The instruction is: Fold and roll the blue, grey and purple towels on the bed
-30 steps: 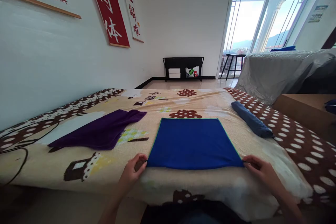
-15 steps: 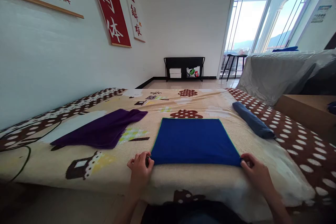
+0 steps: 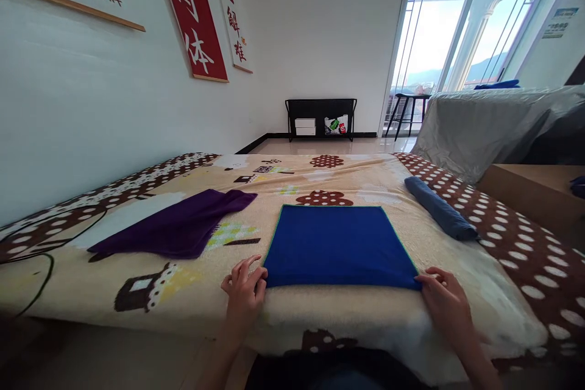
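A blue towel (image 3: pixel 340 247) with a thin green edge lies flat on the patterned blanket (image 3: pixel 320 301). At its near left corner is my left hand (image 3: pixel 245 286), thumb and fingertips closed on the cloth while one finger is raised. My right hand (image 3: pixel 445 298) pinches the near right corner between thumb and fingers. A crumpled purple towel (image 3: pixel 176 225) is spread to the left, apart from my hands. To the right rests a rolled grey-blue towel (image 3: pixel 439 209).
A black cable (image 3: pixel 43 286) runs over the bed's left side. Beyond the bed stand a black rack (image 3: pixel 321 111) and a stool (image 3: pixel 409 111). On the right are a plastic-covered piece of furniture (image 3: pixel 475 128) and a cardboard box (image 3: pixel 525 195).
The fingers of my left hand have shifted at the corner, one of them now lifted and straighter. My right hand has shifted its fingers slightly. The towels lie as before.
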Demonstrator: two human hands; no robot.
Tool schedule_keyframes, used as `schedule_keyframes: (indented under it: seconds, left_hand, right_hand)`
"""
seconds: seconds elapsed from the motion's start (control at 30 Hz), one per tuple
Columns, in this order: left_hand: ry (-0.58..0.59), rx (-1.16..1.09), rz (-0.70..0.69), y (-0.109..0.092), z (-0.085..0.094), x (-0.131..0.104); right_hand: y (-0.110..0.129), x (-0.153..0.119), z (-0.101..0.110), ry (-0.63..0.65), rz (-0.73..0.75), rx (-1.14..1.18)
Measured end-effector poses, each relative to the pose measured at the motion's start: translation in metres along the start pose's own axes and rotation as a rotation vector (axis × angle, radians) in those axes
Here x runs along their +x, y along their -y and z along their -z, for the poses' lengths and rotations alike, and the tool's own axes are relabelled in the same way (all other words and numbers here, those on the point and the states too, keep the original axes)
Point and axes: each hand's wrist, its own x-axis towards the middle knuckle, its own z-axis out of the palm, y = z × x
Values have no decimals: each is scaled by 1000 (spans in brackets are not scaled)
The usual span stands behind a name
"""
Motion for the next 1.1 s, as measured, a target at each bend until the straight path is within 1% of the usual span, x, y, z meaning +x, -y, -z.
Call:
schedule_keyframes:
  seconds: [0.13,0.27,0.43,0.5,0.57,0.63,0.73,0.83,0.93,1.03,1.1]
  left_hand:
    - [2,1,-25,-3,2,-1]
    - [-46,42,-31,-12,2,-1]
    - [-93,139,-39,-22,-1,1]
    - [-140,154,-82,-27,-2,1]
    - [-188,134,-160,-32,-5,-1]
    - [-198,79,-250,-38,-7,-3]
    - [-181,1,-333,-43,-9,-5]
    - [-156,-20,-337,-42,-8,-7]
    - [-117,-34,-305,-44,-6,-9]
    - [-122,-68,-303,-58,-6,-14]
    - [-103,-102,-361,-73,-9,-17]
  right_hand:
    - [5,5,7,32,26,-58]
    - [23,18,11,67,47,-191]
    - [47,26,3,60,92,-413]
    - [58,27,-1,31,96,-451]
    - [71,28,-5,3,114,-457]
    - [85,28,-10,-5,146,-418]
    - [104,25,-21,-11,208,-254]
    - [114,19,-29,-19,262,-87]
    - [121,16,-32,-17,250,6]
    - [133,15,-32,-8,240,84]
    - [146,14,-35,-11,254,123]
